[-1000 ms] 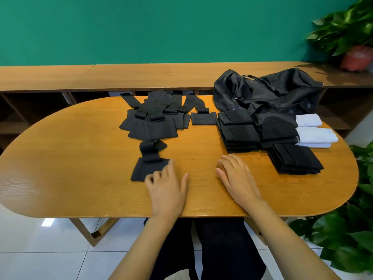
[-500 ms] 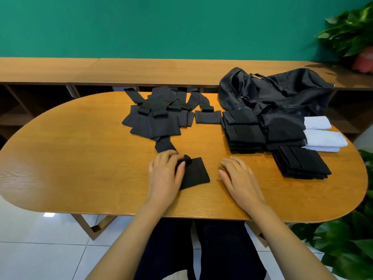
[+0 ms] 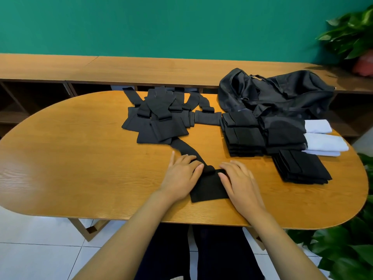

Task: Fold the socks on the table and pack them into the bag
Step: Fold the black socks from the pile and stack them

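One long black sock (image 3: 207, 186) lies stretched on the oval wooden table (image 3: 80, 168), running from the front centre back towards a heap of unfolded black socks (image 3: 159, 122). My left hand (image 3: 181, 176) lies flat on the sock's left side. My right hand (image 3: 240, 182) lies flat on its right edge. The fingertips of both meet at a small bunched fold in the sock. Stacks of folded black socks (image 3: 244, 136) sit at the right, one more stack (image 3: 300, 168) nearer me. A black bag (image 3: 282, 93) lies at the back right.
Folded white socks (image 3: 323, 142) lie beside the black stacks at the right edge. A low wooden shelf (image 3: 141, 67) runs along the green wall. Potted plants stand at the far right (image 3: 353, 37) and beside the table's right end (image 3: 347, 249).
The sock has been dragged towards the front centre and now lies stretched out. My right hand has moved left onto it; my left hand still presses it.
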